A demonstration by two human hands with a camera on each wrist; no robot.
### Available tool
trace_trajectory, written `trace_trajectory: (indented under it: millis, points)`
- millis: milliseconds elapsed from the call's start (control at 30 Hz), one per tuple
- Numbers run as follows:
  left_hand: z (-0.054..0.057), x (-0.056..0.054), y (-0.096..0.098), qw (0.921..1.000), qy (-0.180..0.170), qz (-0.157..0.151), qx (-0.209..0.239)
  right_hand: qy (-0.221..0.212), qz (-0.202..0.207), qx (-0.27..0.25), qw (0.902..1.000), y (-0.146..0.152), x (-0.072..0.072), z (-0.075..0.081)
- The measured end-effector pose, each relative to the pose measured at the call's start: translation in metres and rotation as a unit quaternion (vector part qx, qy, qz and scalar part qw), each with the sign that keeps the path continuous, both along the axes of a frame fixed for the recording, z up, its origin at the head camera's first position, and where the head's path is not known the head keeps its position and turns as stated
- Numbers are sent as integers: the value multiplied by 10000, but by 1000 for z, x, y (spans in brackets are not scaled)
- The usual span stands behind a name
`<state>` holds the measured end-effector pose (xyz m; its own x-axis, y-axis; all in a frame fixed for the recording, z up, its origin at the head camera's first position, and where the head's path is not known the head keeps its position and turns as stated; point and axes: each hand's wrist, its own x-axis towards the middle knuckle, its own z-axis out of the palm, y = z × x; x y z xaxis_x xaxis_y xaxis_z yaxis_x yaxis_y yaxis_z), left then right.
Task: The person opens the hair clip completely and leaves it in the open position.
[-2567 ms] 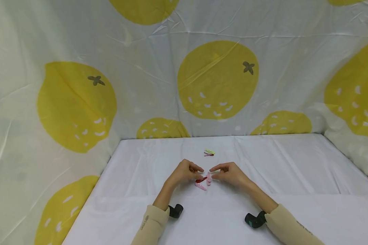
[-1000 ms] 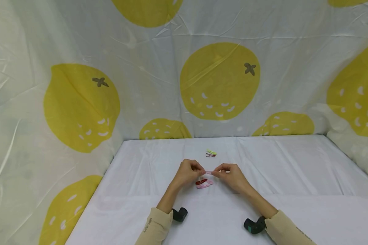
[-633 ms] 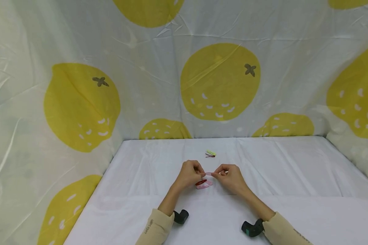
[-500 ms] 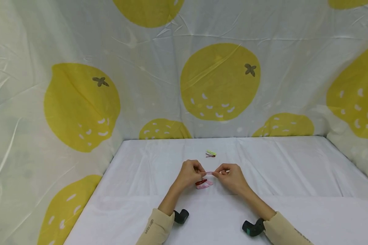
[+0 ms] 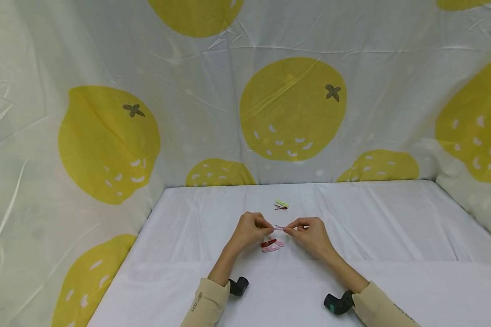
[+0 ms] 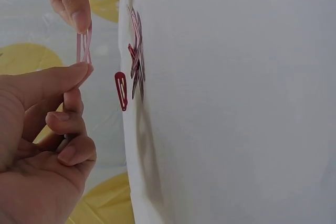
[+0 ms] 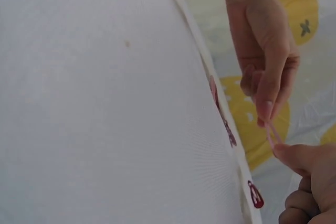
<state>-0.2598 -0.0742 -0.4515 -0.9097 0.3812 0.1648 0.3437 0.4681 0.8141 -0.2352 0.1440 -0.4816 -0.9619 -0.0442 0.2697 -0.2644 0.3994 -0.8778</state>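
Note:
A pink snap hair clip (image 5: pixel 278 228) is stretched between my two hands, just above the table. My left hand (image 5: pixel 250 230) pinches one end of it between thumb and forefinger, and my right hand (image 5: pixel 310 233) pinches the other. In the left wrist view the strips of the pink clip (image 6: pixel 84 47) stand apart and look crossed. Below the hands lie a red hair clip (image 5: pixel 268 243) and some pink hair clips (image 5: pixel 270 249), close together and partly overlapping.
Farther back on the white-covered table (image 5: pixel 212 218) sits a small group of yellow-green clips (image 5: pixel 282 203) and dark red clips (image 5: pixel 281 207). Behind the table hangs a white curtain (image 5: pixel 196 113) printed with yellow lemons.
At first both hands were beside the pile, fingers spread. Since then they have pinched a pink hair clip and lifted it. Over the last half second its strips have come to look more spread apart.

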Motion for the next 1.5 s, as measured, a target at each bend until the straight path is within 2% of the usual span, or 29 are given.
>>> trace_trajectory:
  millis: [233,467,733,833,1033,1233,1367,1500]
  points:
    - [0,-2,0,9999,115,-53,-93,-83,-101,-43,9999,1,-3,-3]
    - [0,-3,0,9998,195,-74,-80,-399,-196,133,9989,2,-5,-5]
    - [2,-7,0,9997,-45,-23,-233,-690,-287,121,9971,4,-9,-3]
    - [6,-14,3,9995,-82,78,-311,-854,-189,94,9961,6,-19,0]
    - [7,-38,12,9983,-171,258,-501,-1065,-128,14,9942,11,-46,-1]
    - [0,-59,17,9957,-31,372,-853,-736,-332,423,9958,8,-69,-8]
    - [-3,-68,18,9940,1,422,-1010,-608,-275,644,9957,6,-76,-11]
    - [-3,-72,18,9934,-36,430,-1065,-571,-254,621,9961,4,-77,-9]
